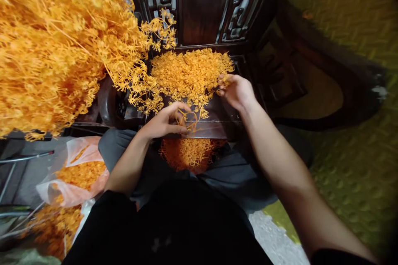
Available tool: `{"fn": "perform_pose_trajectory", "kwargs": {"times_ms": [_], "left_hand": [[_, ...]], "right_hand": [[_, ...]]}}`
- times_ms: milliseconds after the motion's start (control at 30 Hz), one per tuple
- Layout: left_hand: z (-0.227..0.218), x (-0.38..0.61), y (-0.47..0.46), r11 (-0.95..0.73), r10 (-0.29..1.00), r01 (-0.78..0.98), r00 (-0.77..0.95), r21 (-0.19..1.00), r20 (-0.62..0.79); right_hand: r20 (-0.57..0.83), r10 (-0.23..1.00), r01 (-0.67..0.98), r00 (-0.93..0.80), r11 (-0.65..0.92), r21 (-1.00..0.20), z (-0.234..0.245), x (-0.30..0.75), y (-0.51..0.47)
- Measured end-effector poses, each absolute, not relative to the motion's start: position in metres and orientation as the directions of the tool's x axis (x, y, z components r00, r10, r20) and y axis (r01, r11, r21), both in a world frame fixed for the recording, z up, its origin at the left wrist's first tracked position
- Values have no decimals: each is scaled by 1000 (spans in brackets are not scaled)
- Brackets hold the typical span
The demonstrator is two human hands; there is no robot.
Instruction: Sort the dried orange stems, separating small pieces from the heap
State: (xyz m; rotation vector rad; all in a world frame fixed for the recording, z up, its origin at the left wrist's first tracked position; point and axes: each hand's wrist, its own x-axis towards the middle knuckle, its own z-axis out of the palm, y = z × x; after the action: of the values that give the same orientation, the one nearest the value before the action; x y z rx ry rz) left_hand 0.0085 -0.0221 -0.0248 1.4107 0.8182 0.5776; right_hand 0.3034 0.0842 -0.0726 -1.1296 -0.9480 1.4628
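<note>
A heap of small, curly orange plastic pieces (191, 74) lies on a dark wooden chair seat (214, 129) before me. My left hand (169, 121) is at the front edge of the seat, thumb and fingers curled around a thin, ring-like orange plastic piece (190, 121). At the heap's right edge is my right hand (235, 92), its fingers bent together against some orange bits. Whether they grip one piece or only touch the heap is hard to make out.
A large mound of orange plastic pieces (52, 49) rises at left. Below the seat, between my knees, sits a container of orange pieces (192, 153). An open plastic bag (82, 172) stands lower left. The carved chair back (205, 4) and curved armrest (345, 74) border the seat.
</note>
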Motion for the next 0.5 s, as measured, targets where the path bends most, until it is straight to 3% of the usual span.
{"fn": "perform_pose_trajectory", "kwargs": {"times_ms": [100, 200, 300, 367, 433, 500], "left_hand": [[-18, 5, -24, 140, 756, 127, 627, 982, -189], [-11, -1, -24, 114, 706, 168, 679, 979, -199], [-24, 5, -32, 19, 469, 279, 845, 960, -255], [-48, 20, -46, -76, 363, 380, 872, 922, -329], [-80, 41, -66, -160, 562, 498, 756, 852, -336], [-110, 60, -85, -149, 680, 544, 663, 826, -314]], "right_hand": [[-148, 972, -216, -183, -187, -958, -74, 285, 80], [-58, 981, -171, -183, -90, -981, -76, 286, 84], [88, 994, -28, -66, 86, -996, -84, 286, 78], [258, 966, 162, 4, 254, -954, -94, 276, 63], [414, 890, 367, -189, 455, -811, -109, 258, 37], [357, 685, 394, -635, 684, -614, -126, 235, 7]]}}
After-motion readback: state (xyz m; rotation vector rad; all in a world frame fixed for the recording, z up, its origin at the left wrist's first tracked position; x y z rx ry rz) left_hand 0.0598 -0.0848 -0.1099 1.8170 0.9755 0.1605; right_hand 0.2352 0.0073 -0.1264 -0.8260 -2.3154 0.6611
